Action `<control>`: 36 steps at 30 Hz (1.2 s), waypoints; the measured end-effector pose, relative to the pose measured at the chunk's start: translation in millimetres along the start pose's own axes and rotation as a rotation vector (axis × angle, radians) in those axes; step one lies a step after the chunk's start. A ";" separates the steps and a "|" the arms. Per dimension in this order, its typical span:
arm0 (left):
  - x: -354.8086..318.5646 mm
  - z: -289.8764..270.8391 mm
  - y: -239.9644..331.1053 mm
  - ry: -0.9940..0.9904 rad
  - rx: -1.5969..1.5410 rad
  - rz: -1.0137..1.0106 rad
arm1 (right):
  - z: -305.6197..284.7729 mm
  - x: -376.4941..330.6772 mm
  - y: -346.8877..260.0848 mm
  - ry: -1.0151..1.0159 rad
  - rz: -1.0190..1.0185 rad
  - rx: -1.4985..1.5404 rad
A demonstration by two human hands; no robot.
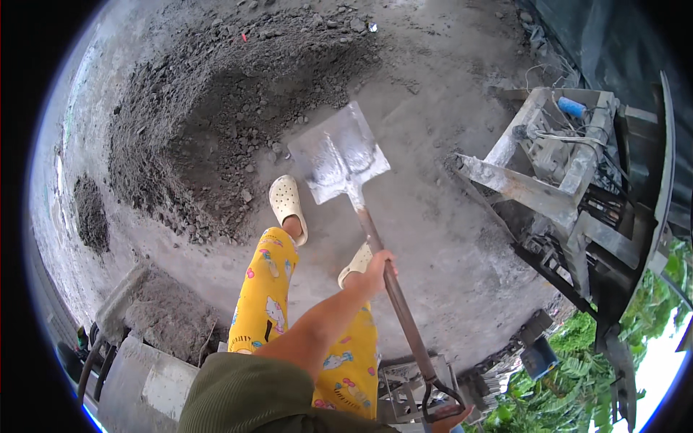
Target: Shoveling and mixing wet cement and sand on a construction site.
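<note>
A square-bladed shovel (406, 310) slants across the middle, its bare, shiny metal blade (334, 154) lying on or just above the grey ground beside the gravel heap. My left hand (378, 270) is closed around the shaft, partway between the blade and the handle. At the lower edge my right hand (452, 419) is on the dark D-shaped grip, partly cut off by the picture's edge. The blade carries no load, only a pale, dusty coating. In front of it to the upper left spreads a heap of dark grey gravelly sand (238, 101), hollowed toward the middle.
My feet stand in cream clogs (286, 198) near the blade. A rusty metal frame machine (538, 180) with wires and a blue cylinder (572, 107) stands at right. At lower left is a grey-crusted container (148, 386) next to more sandy material. Green plants (556, 382) grow at lower right.
</note>
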State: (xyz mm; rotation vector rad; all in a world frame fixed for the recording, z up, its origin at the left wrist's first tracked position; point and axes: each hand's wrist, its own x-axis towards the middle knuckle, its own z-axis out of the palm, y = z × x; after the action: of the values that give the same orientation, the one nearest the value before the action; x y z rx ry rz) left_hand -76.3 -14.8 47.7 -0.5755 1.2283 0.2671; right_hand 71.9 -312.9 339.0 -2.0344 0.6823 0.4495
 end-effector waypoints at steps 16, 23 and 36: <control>65.6 90.6 223.0 -0.229 -0.318 0.216 | 293.4 52.3 -92.9 -0.267 -0.308 -0.194; 39.4 70.8 229.1 -0.154 -0.296 0.190 | 281.9 51.5 -90.1 -0.214 -0.199 -0.217; -200.8 -149.5 334.5 -0.528 -0.381 0.626 | 254.3 -125.4 14.2 -1.224 -0.714 -0.070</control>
State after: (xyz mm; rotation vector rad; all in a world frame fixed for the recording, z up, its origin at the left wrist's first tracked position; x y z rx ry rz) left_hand -426.9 202.6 113.4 -0.3884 0.8093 1.1264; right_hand -47.1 -65.1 268.0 -1.4990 -0.7697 1.0986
